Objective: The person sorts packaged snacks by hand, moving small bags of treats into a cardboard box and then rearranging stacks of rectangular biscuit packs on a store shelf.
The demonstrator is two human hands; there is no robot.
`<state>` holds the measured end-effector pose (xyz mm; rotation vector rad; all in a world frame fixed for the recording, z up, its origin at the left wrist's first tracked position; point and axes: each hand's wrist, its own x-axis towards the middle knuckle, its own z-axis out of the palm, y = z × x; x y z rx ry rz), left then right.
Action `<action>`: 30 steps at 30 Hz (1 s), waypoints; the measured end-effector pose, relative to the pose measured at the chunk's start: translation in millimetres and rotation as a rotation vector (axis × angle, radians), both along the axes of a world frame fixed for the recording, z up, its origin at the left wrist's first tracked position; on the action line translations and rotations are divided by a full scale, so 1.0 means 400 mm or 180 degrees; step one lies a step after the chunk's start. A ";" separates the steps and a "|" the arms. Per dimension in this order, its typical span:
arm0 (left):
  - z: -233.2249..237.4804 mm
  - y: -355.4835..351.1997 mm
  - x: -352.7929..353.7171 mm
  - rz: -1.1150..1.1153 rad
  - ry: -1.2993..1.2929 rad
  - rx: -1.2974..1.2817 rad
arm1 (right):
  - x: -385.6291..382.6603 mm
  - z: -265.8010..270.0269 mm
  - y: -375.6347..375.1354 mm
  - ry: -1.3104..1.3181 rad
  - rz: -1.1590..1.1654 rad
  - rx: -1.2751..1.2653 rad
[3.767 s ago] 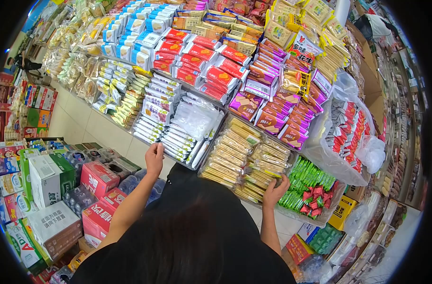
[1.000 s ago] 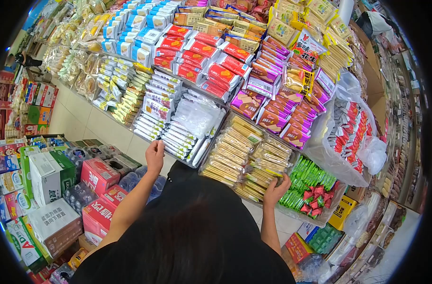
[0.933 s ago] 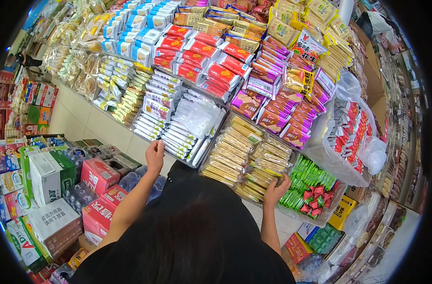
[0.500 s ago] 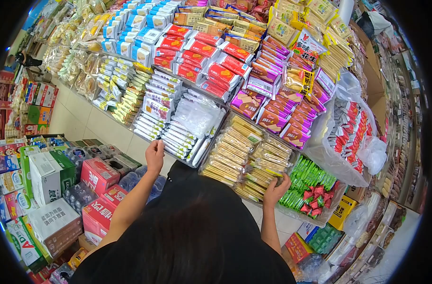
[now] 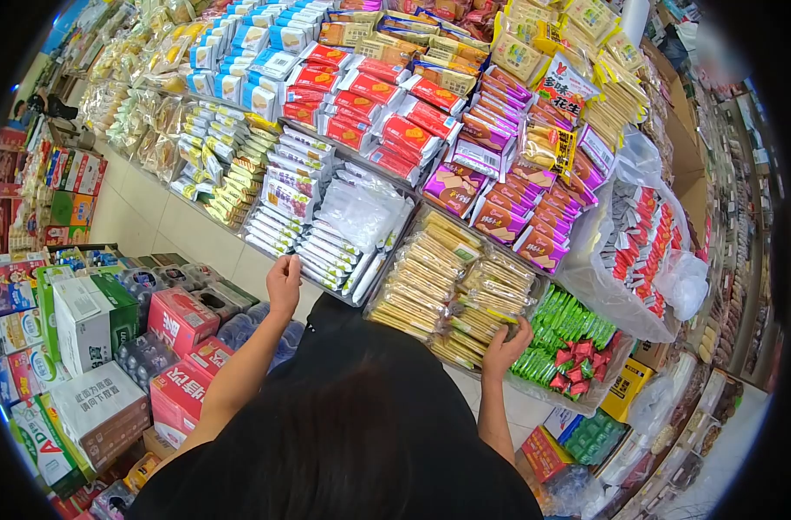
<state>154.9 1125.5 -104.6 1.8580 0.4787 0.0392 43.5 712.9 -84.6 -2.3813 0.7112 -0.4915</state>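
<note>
My left hand [image 5: 283, 284] hovers by the near left edge of a tray of white-wrapped bars [image 5: 322, 256], its fingers curled together; whether anything small is between them cannot be made out. My right hand [image 5: 507, 348] is at the near right edge of a tray of thin yellowish packets [image 5: 426, 282], with fingers bent against a packet that has a yellow-green edge [image 5: 501, 315]. Right beside that hand are green-wrapped sweets [image 5: 571, 319] and red-wrapped sweets [image 5: 577, 367] in a lined bin.
Red biscuit packs [image 5: 408, 130] and purple wafer packs [image 5: 499, 212] fill the trays farther back. A plastic-lined bin of red-and-white packets [image 5: 642, 251] stands right. Stacked cartons [image 5: 99, 407] and shrink-wrapped bottles [image 5: 144, 357] are at left, beside the tiled floor [image 5: 140, 217].
</note>
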 end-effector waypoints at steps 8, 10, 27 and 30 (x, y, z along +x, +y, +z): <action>-0.008 -0.001 0.001 0.0077 -0.0043 0.0087 | -0.001 -0.001 0.002 -0.0006 -0.0005 0.0197; -0.015 0.001 -0.001 0.0081 -0.0058 0.0039 | -0.002 -0.004 0.001 0.0016 -0.0048 0.0198; -0.001 -0.004 -0.001 0.0057 -0.0080 0.0188 | -0.009 -0.018 -0.005 -0.0032 0.0061 0.0111; -0.008 0.001 -0.002 0.0025 -0.0087 0.0255 | -0.009 -0.013 -0.001 -0.0035 0.0078 0.0045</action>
